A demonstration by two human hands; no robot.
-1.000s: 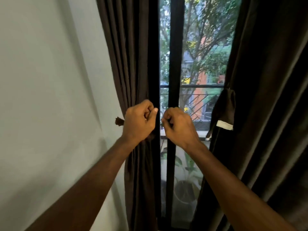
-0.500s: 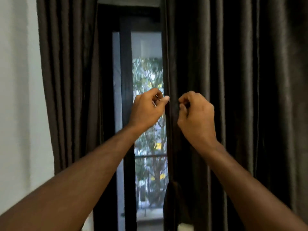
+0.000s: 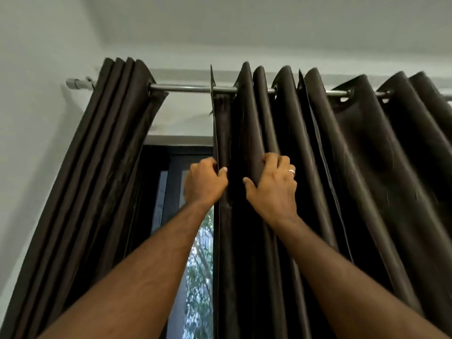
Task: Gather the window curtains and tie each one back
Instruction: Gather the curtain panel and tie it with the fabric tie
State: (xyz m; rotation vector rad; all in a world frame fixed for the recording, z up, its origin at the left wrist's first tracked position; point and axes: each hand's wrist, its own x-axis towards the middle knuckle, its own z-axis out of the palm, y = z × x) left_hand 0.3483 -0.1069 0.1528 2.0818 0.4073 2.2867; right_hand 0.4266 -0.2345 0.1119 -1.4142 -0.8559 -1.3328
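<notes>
Change: Both hands have risen since half a second ago; the view now tilts up to take in the rod and ceiling, where before it showed only mid-height curtain and window.
Wall: pale wall (image 3: 36, 143) fills the left side of the frame, meeting the ceiling (image 3: 269, 23) across the top.
Rod: metal curtain rod (image 3: 181, 88) runs across the upper middle, its end cap at upper left.
Left curtain: dark brown left curtain (image 3: 102, 167) hangs bunched in tight folds at left of centre, slanting down to the lower left corner.
Window: dark-framed window (image 3: 176, 162) shows between the two curtains; green leaves are visible through the glass at lower centre.
Left hand: left hand (image 3: 204, 183) at centre, raised on a bare forearm, fingers curled behind the inner edge of the right curtain and thumb pressed on its front, gripping it.
Right curtain: dark brown right curtain (image 3: 354, 179) hangs from the rod by eyelets, spread in wide folds from centre to the right edge.
Right hand: right hand (image 3: 272, 187) just right of the left hand, close but apart from it, fingers hooked over one fold of the right curtain, thumb out to the left; a ring (image 3: 291, 171) sits on one finger.
</notes>
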